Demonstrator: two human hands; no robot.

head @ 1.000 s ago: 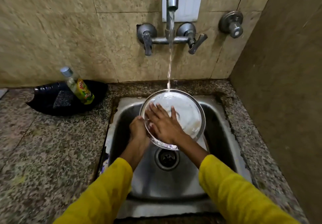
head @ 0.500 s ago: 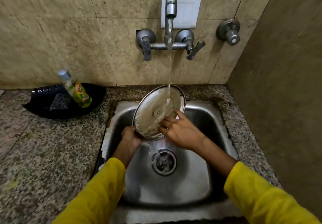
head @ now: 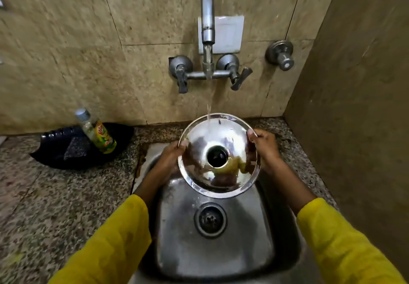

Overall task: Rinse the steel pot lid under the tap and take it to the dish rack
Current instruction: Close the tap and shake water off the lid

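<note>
The round steel pot lid [head: 199,173] is held above the steel sink [head: 221,261], its shiny face toward me with a dark knob at its centre. My left hand [head: 170,157] grips its left rim and my right hand [head: 265,148] grips its right rim, thumbs over the edge. The tap [head: 207,18] on the wall runs, and its thin stream lands on the lid's upper rim. No dish rack is in view.
A black tray [head: 66,148] with a scrub pad and a dish-soap bottle [head: 97,133] sits on the granite counter [head: 55,206] left of the sink. A side wall [head: 354,106] closes the right. The drain [head: 210,219] lies below the lid.
The lid was turned over and raised; its knob side now faces me. My right hand left the lid's face and took the right rim. My left hand shifted up to the left rim.
</note>
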